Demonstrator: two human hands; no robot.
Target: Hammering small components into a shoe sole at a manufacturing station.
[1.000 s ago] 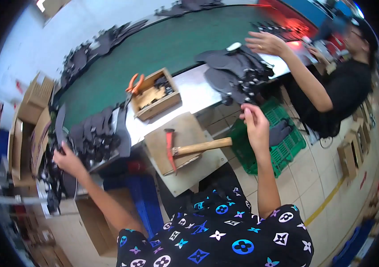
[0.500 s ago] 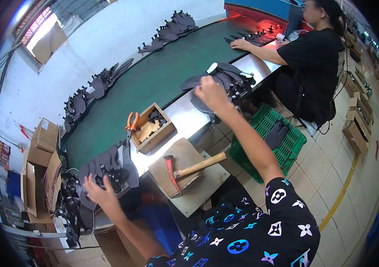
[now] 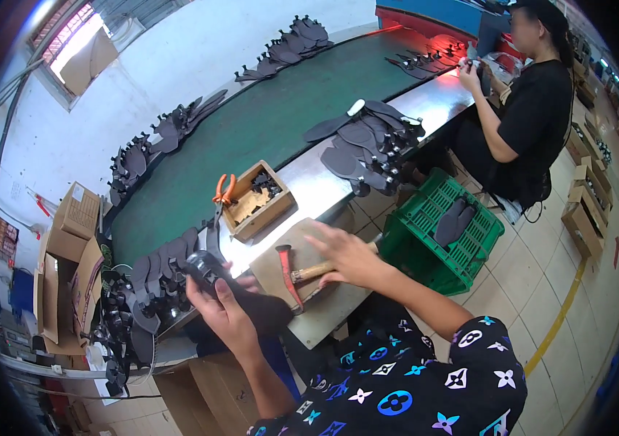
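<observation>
Above the table's front edge, my left hand (image 3: 224,309) is closed round a dark grey flip-flop (image 3: 264,311) with a shiny black strap part at its upper end. My right hand (image 3: 357,258) has its fingers spread over the wooden handle of a hammer (image 3: 287,272); thumb and fingers are on either side of the handle, not wrapped round it. The red-headed hammer lies on a worn pale block (image 3: 308,236). Left of my left hand, several grey flip-flops (image 3: 168,265) lie overlapping in a row.
Beyond the block stand a wooden box (image 3: 280,207) of small black parts and orange-handled pliers (image 3: 224,190). More flip-flops (image 3: 367,142) are heaped on the metal table edge, above a green crate (image 3: 415,211). A co-worker (image 3: 535,109) sits at the far right. Cardboard boxes (image 3: 77,218) stand left.
My left hand has taken up a flip-flop from the left row and moved right. My right hand has come back from the far heap to the hammer. The co-worker's hands have lifted.
</observation>
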